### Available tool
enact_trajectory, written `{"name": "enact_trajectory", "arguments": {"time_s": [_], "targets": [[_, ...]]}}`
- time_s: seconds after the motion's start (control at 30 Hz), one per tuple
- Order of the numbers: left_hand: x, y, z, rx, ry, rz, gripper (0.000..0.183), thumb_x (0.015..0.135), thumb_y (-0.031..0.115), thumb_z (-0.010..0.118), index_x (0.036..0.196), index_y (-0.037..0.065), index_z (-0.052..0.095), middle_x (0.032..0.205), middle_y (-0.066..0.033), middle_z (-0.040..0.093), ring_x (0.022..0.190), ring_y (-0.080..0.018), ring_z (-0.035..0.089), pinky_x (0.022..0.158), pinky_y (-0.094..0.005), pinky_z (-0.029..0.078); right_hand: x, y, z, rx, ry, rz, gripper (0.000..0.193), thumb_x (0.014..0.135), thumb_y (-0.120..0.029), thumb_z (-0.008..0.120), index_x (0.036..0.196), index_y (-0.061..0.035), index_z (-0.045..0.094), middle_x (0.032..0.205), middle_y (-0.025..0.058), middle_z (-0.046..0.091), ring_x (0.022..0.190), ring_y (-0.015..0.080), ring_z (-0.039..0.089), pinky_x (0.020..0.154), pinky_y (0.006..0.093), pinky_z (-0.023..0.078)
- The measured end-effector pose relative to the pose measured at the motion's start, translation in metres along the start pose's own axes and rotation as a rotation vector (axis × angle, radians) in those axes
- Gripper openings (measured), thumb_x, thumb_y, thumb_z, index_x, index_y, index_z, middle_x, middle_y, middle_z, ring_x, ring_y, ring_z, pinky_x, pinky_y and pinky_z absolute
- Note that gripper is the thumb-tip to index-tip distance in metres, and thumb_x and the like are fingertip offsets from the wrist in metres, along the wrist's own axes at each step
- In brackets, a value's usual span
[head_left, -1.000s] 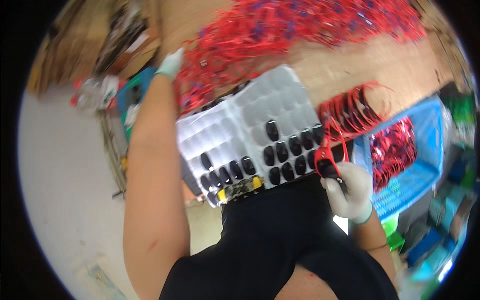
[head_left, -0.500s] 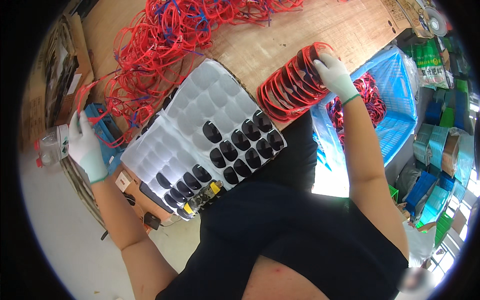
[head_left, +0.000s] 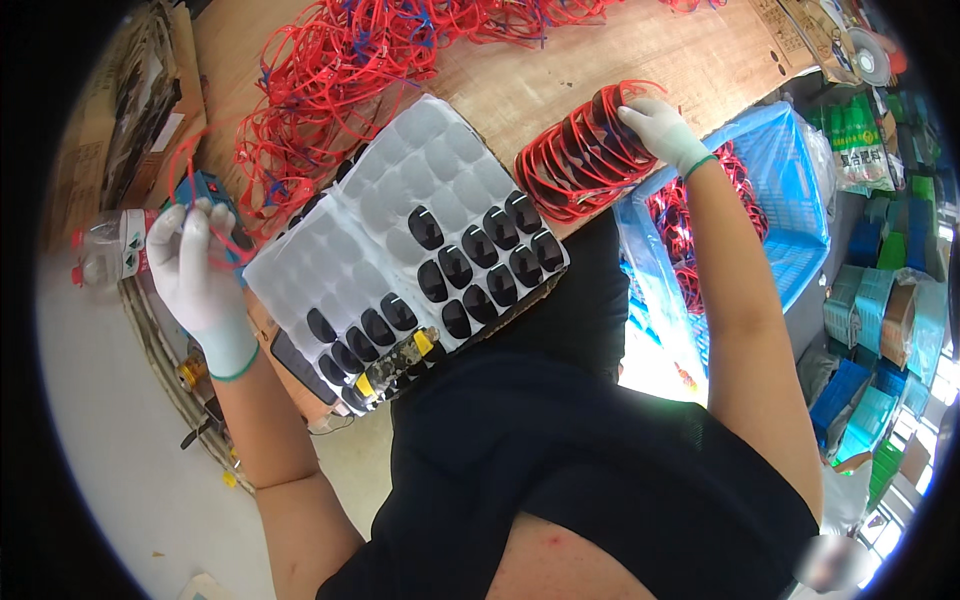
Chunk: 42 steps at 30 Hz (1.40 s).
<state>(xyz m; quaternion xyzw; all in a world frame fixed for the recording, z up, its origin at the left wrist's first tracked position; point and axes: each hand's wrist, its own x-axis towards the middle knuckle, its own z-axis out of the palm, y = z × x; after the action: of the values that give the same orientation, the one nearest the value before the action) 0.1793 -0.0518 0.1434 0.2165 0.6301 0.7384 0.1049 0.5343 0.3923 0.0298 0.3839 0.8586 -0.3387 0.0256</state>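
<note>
My left hand [head_left: 200, 275], in a white glove, pinches a thin red glasses frame [head_left: 190, 165] at the left; the frame is smeared by motion. My right hand [head_left: 662, 132], gloved too, grips the far right end of a row of red sunglasses [head_left: 580, 165] with dark lenses, standing close together on the table. Between my hands lies a white sheet of moulded pockets [head_left: 435, 140]. Several dark lenses [head_left: 490, 245] sit in its near pockets. A cutter-like tool with yellow ends [head_left: 398, 362] rests along its near edge.
A tangled heap of red frames with blue bits [head_left: 370, 60] covers the far left of the wooden table [head_left: 560, 60]. A blue crate [head_left: 790, 220] lined with plastic stands at the right, with more red frames inside. A plastic bottle [head_left: 105, 250] lies beside my left hand.
My left hand has pulled back and right with the red frame, away from the heap. My right hand has shifted slightly up and left at the row's end.
</note>
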Motion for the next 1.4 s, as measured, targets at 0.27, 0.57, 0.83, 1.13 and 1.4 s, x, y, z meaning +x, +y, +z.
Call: {"name": "enact_trajectory", "arguments": {"time_s": [0.27,0.57,0.83,1.13,1.4], "targets": [[-0.116,0.037,-0.009,0.345,-0.265,-0.14,0.045,0.088,-0.007,0.06,0.132,-0.004,0.05,0.099,-0.0108,0.068,0.084,-0.0176,0.067,0.079,-0.0331,0.055,-0.006,0.012,-0.005,0.004,0.194,0.014,0.053,0.099,-0.049,0.048,0.108,-0.0021,0.069,0.1,0.0239,0.07,0.099,0.039,0.066,0.09,0.0425,0.05],[-0.182,0.04,-0.008,-0.05,-0.343,-0.279,0.023,0.091,-0.003,0.054,0.113,0.0,0.051,0.102,-0.022,0.069,0.091,-0.0264,0.07,0.084,-0.0401,0.057,-0.08,-0.125,0.057,0.076,0.506,-0.292,0.025,0.091,-0.029,0.061,0.096,-0.0059,0.071,0.088,0.0178,0.07,0.084,0.0359,0.068,0.077,0.044,0.055],[-0.222,0.046,0.055,0.018,-0.578,-0.22,0.024,0.101,0.0,0.042,0.124,0.003,0.043,0.108,-0.022,0.068,0.081,-0.0179,0.067,0.071,-0.0293,0.053,-0.101,-0.233,0.163,-0.394,0.15,-0.36,0.033,0.081,-0.03,0.069,0.104,-0.0078,0.066,0.105,0.0164,0.062,0.102,0.035,0.061,0.085,0.0465,0.051],[-0.233,0.048,0.033,0.278,-0.469,-0.181,0.017,0.099,0.003,0.043,0.115,0.002,0.046,0.091,-0.0126,0.068,0.069,-0.0112,0.063,0.065,-0.0255,0.053,-0.116,-0.22,0.153,-0.014,0.117,-0.802,0.012,0.083,-0.012,0.063,0.091,-0.0037,0.061,0.094,0.0192,0.061,0.091,0.0399,0.061,0.08,0.0499,0.049],[-0.235,0.044,0.039,0.334,-0.499,-0.242,0.018,0.1,0.003,0.047,0.116,-0.002,0.054,0.085,-0.0101,0.069,0.071,-0.0149,0.069,0.069,-0.0283,0.056,-0.224,-0.24,0.104,0.849,-0.472,-0.48,0.042,0.09,0.008,0.056,0.131,0.0011,0.053,0.101,0.0087,0.062,0.078,0.0116,0.063,0.07,0.0259,0.052]]}}
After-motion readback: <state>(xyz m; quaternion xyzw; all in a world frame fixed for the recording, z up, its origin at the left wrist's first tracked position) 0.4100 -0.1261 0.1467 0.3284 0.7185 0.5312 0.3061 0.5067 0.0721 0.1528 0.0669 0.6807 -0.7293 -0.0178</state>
